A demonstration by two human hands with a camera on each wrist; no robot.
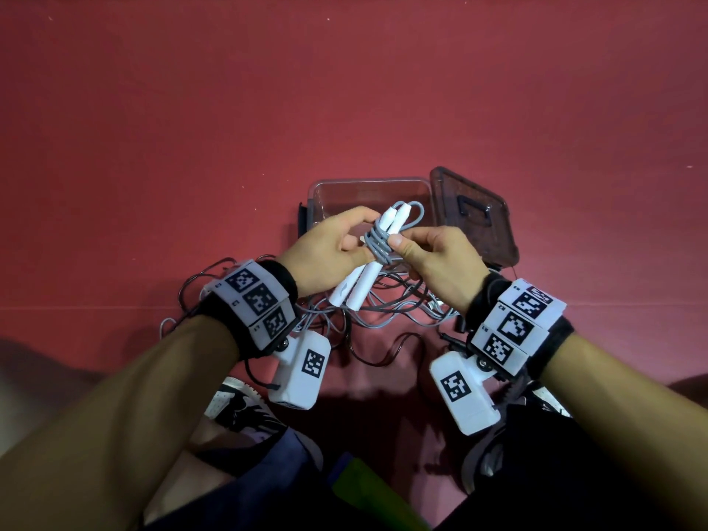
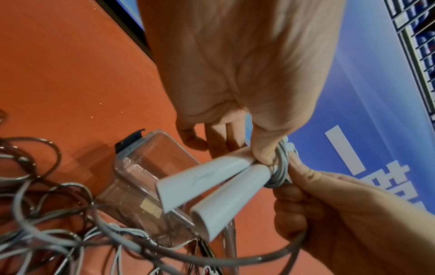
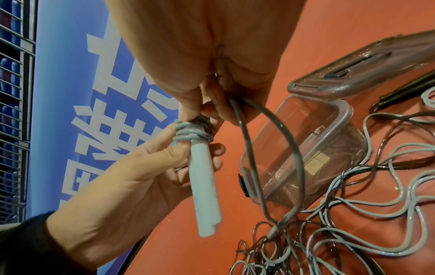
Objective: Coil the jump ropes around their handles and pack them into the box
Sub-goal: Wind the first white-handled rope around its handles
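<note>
Two white handles [image 1: 366, 277] [image 2: 212, 189] [image 3: 204, 188] of a jump rope are held side by side above the clear plastic box [image 1: 369, 185] [image 2: 141, 167] [image 3: 306, 148]. Grey rope [image 1: 377, 245] [image 2: 280, 173] [image 3: 191, 133] is coiled several turns round their middle. My left hand [image 1: 337, 247] [image 2: 247, 93] [image 3: 132, 176] grips the handles just below the coil. My right hand [image 1: 433, 258] [image 3: 212, 65] [image 2: 341, 214] pinches the grey rope at the coil, and a loose loop [image 3: 270, 148] hangs from it to the floor.
The box's dark lid [image 1: 475, 216] [image 3: 367, 63] lies open, leaning at the box's right. A tangle of grey and dark ropes [image 1: 383, 320] [image 2: 58, 232] [image 3: 353, 214] spreads over the red floor [image 1: 191, 147] near my feet. A black handle [image 3: 404, 89] lies by the lid.
</note>
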